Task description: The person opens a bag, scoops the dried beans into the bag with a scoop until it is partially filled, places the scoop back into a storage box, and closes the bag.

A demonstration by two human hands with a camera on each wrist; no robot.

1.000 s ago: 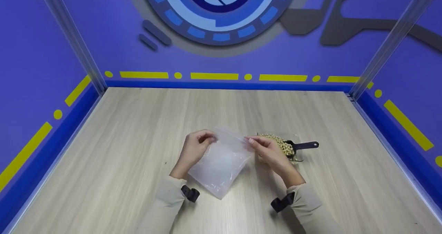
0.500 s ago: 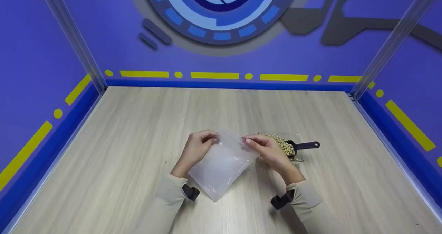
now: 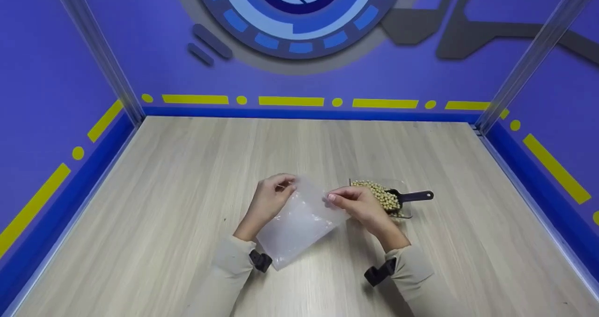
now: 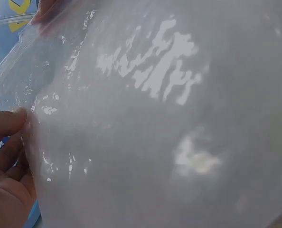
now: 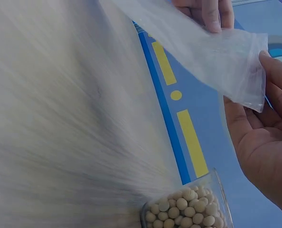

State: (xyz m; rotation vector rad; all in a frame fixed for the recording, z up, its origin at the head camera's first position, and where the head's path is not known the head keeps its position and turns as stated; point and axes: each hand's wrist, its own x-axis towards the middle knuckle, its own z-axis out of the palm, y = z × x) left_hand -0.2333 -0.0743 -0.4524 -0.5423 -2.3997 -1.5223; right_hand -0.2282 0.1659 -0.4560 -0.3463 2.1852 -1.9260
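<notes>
A clear plastic zip bag [image 3: 297, 230] is held tilted above the table, its lower corner pointing down and left. My left hand [image 3: 267, 202] pinches the upper left edge between thumb and fingers. On the other side, my right hand [image 3: 367, 209] pinches the bag near its mouth, also visible in the right wrist view, where the bag [image 5: 226, 61] spans between both hands. No contents show inside it. In the left wrist view, the bag's shiny film [image 4: 131, 128] fills most of the picture. Whether the mouth is parted cannot be made out.
Just right of my right hand, a clear box [image 3: 406, 211] holds round pale beans [image 3: 372, 188]. A black scoop [image 3: 415, 196] rests in it, handle pointing right. Blue printed walls [image 3: 299, 83] enclose the wooden table [image 3: 187, 167] at the back and sides.
The bag's lower corner has swung to the left. My right hand has shifted slightly down and left along the bag's edge. The box and scoop stay put.
</notes>
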